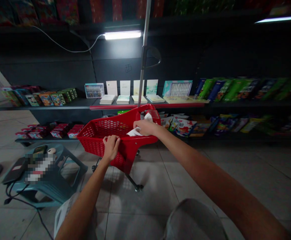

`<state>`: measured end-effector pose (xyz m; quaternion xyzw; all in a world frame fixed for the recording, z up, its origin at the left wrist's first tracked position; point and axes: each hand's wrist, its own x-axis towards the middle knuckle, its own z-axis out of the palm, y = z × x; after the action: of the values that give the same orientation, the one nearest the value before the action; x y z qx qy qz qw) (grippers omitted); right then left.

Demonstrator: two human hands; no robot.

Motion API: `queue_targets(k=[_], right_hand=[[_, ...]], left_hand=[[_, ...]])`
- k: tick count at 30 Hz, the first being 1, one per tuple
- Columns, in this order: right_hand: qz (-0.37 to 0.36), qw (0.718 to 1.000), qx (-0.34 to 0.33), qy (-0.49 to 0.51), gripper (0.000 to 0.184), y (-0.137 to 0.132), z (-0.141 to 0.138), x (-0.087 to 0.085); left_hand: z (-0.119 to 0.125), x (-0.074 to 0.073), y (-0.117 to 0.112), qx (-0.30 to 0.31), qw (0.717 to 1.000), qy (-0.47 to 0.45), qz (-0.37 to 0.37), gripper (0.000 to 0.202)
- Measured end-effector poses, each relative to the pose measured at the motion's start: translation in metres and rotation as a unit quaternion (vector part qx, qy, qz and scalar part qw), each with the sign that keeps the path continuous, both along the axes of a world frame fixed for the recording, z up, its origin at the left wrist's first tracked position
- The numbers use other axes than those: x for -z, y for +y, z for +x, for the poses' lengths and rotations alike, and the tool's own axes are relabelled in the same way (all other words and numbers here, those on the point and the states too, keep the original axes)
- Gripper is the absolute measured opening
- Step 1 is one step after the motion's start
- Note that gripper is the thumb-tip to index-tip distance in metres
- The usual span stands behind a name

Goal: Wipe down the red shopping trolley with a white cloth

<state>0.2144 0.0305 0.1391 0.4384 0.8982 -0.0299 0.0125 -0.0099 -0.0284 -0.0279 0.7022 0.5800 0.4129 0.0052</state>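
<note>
One left hand [111, 147], one right hand [145, 127], one red basket [102, 133].

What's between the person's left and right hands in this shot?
In the head view, a white tissue or cloth extends from the right hand toward the left hand; beyond it, only the red mesh shopping trolley basket spans the gap.

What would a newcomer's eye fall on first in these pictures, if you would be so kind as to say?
The bright red shopping basket at the centre catches the eye first, with the left hand gripping its near rim and the right hand holding a white cloth at its far end. Above it, a glowing tube light stands out against the dark wall, over dark shelves lined with colourful packets and boxes.
</note>
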Motion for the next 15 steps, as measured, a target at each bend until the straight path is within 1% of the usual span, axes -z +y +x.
queue_targets(k=[2, 6, 8, 12, 15], right_hand=[[0.009, 0.999, -0.012, -0.047, 0.034, 0.01, -0.012, -0.003], [0.032, 0.997, -0.007, -0.075, 0.029, 0.026, -0.024, -0.002], [0.054, 0.996, 0.008, -0.075, 0.028, 0.033, -0.026, 0.001], [0.117, 0.992, 0.043, -0.036, 0.032, 0.049, -0.03, 0.011], [0.101, 0.993, 0.04, -0.041, 0.032, 0.062, -0.033, 0.015]], left_hand=[[-0.002, 0.0, -0.002, 0.002, 1.0, -0.007, -0.001, 0.031], [-0.008, -0.001, -0.005, 0.009, 1.0, -0.02, -0.003, 0.032], [-0.009, -0.002, -0.007, 0.011, 1.0, -0.022, -0.004, 0.032], [-0.011, -0.007, -0.007, 0.003, 0.999, -0.032, -0.01, 0.035], [-0.013, -0.01, -0.004, -0.016, 0.999, -0.04, -0.022, 0.041]])
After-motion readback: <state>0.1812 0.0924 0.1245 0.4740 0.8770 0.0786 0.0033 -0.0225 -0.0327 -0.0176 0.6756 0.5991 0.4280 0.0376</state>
